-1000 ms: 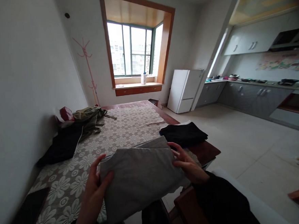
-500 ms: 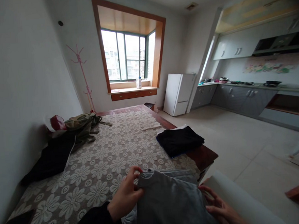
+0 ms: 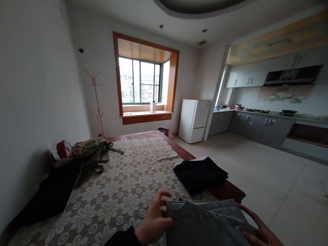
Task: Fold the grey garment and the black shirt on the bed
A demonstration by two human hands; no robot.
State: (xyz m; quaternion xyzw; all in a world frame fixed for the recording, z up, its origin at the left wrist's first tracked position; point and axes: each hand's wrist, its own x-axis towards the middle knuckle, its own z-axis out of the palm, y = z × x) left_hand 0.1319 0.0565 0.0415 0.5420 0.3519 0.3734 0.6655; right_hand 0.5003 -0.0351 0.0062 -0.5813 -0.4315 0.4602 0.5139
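A folded grey garment lies between my two hands at the bottom of the view, near the right edge of the table. My left hand grips its upper left corner, thumb below and curled fingers above. On the other side, my right hand holds the right edge, partly cut off by the frame. The garment's lower part runs out of view. Just beyond it, a folded black garment rests on the flowered tablecloth.
To the left, against the wall, lie a black cloth item, a green backpack and a red and white bag. A pink coat stand rises behind the table. A white fridge and kitchen cabinets stand farther right.
The view has tipped upward, showing more ceiling. Both hands and the folded grey garment have shifted to the right in the picture, still together.
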